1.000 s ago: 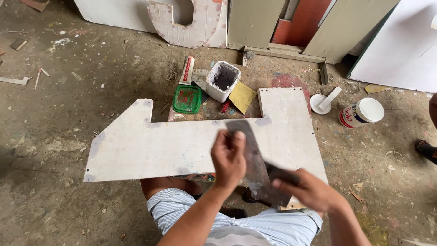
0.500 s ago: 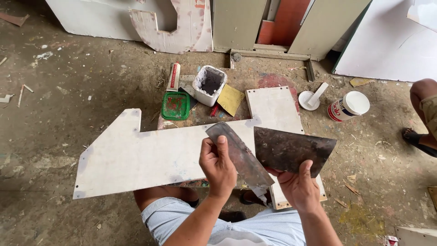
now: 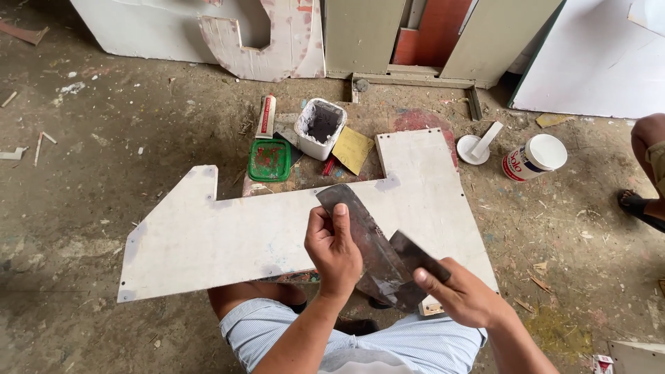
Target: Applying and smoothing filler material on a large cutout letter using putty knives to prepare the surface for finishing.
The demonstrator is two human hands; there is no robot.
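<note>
My left hand (image 3: 334, 251) grips a wide dark metal scraper blade (image 3: 361, 235) held flat above a white cut-out panel (image 3: 228, 232) that rests across my lap. My right hand (image 3: 463, 296) holds a second, smaller dark scraper (image 3: 415, 257) whose edge lies against the lower end of the first blade. Both blades are smeared with grey paste.
Beyond the panel stand a white tub of dark putty (image 3: 320, 127), a green lid (image 3: 269, 159), a yellow sandpaper sheet (image 3: 352, 149), a tube (image 3: 265, 116) and a white jar (image 3: 535, 156). Boards lean at the back. Another person's leg and sandal (image 3: 641, 202) are at right.
My right hand has swung its scraper from spread out to the right back in against the left blade. The view has shifted slightly.
</note>
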